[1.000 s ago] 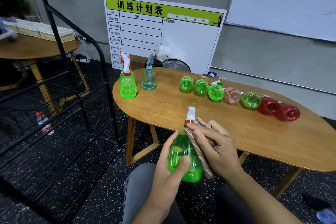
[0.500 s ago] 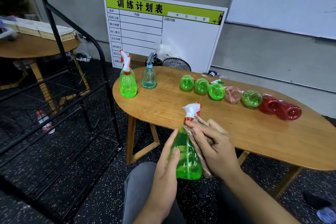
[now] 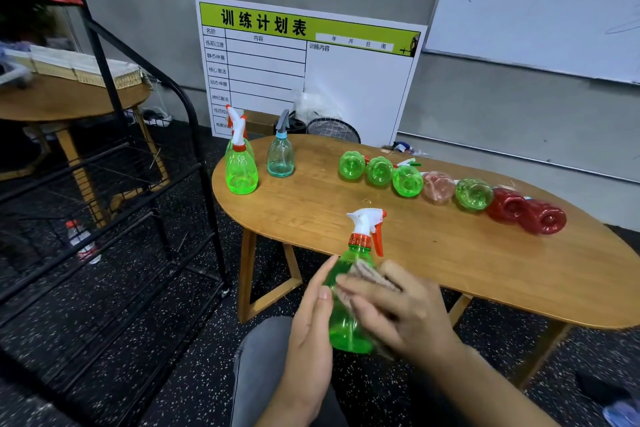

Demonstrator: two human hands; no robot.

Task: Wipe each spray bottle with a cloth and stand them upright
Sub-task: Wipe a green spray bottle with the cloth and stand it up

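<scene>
I hold a green spray bottle [image 3: 346, 329] with a white and red head upright over my lap, just in front of the wooden table [image 3: 450, 253]. My left hand [image 3: 310, 319] grips its left side. My right hand [image 3: 401, 308] presses a brownish cloth [image 3: 363, 270] against its right side. At the table's left end stand two green bottles [image 3: 241, 170] and a teal one [image 3: 280, 159]. Along the back edge several bottles lie in a row: green [image 3: 379, 170], pink [image 3: 438, 186] and red [image 3: 543, 217].
A black metal rack [image 3: 194, 135] stands close on the left, with a water bottle [image 3: 81, 243] on the floor behind it. Further left is a round wooden table [image 3: 69, 97] with baskets. A schedule board [image 3: 311, 73] leans on the wall behind the table.
The held bottle has turned, so its trigger now points right. My right hand with the cloth has slid down from the neck onto the body. My left fingers have straightened somewhat.
</scene>
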